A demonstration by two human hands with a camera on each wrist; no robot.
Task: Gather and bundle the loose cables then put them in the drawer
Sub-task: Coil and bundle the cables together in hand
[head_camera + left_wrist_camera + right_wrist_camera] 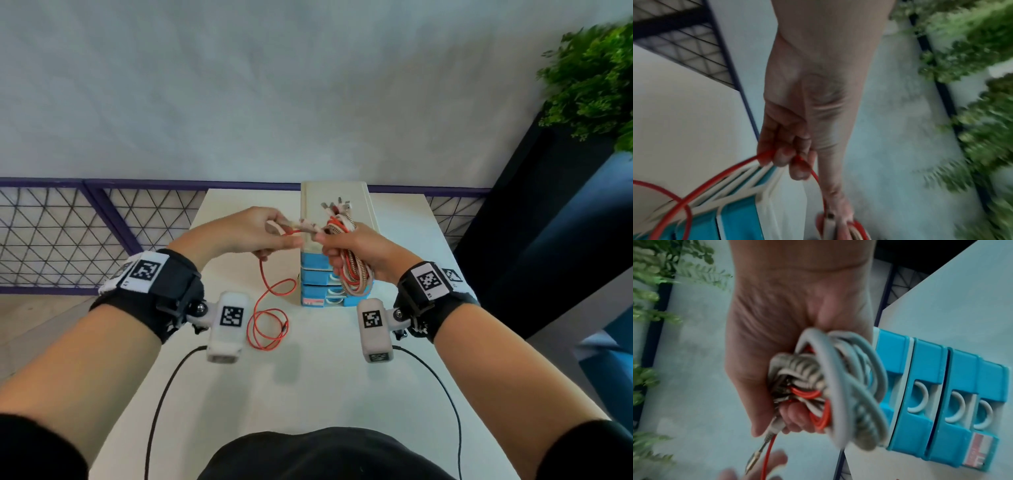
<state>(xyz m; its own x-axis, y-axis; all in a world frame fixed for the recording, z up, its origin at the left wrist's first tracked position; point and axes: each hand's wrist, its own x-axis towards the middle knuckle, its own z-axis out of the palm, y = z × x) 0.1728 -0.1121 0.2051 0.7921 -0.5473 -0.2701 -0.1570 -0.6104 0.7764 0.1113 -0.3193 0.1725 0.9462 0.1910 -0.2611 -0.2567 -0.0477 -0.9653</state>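
Observation:
My right hand (346,251) grips a bundle of cables (352,277), white, striped and red loops hanging below the fist, with plugs sticking up above it. In the right wrist view the bundle of cables (830,386) fills the curled fingers. My left hand (270,233) pinches the red cable (270,308) just left of the bundle; the cable's loose length drops from it and coils on the white table (308,383). In the left wrist view the red cable (719,177) runs through my curled fingers (785,152). Behind the hands stands the blue and white drawer unit (318,291), its drawers closed.
The drawer unit (941,402) has several blue drawers with white ring handles. A purple mesh railing (68,233) runs behind the table. A green plant (592,85) on a dark planter stands at the right. Black camera leads trail over the table's near part.

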